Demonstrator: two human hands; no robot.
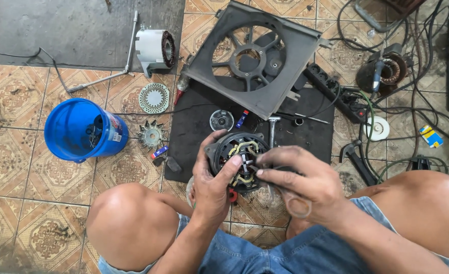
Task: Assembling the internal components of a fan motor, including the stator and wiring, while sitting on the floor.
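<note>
Holding a round fan motor (238, 160) open face up, axis toward camera; left hand (212, 180) wrapped tight around it, right hand (298, 182) fingertips pinching its centre.

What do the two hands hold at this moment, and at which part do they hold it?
The left hand grips a round black motor part by its rim. The right hand pinches near the part's centre with its fingertips.

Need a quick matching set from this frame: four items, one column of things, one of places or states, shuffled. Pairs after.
1. motor
2. blue bucket
3. fan shroud
4. perforated disc

A. lying on its side on the tiles
B. held in both hands
C. flat on the tiles beside the black mat
D. propped at the mat's far edge

Pairs: 1-B, 2-A, 3-D, 4-C
</note>
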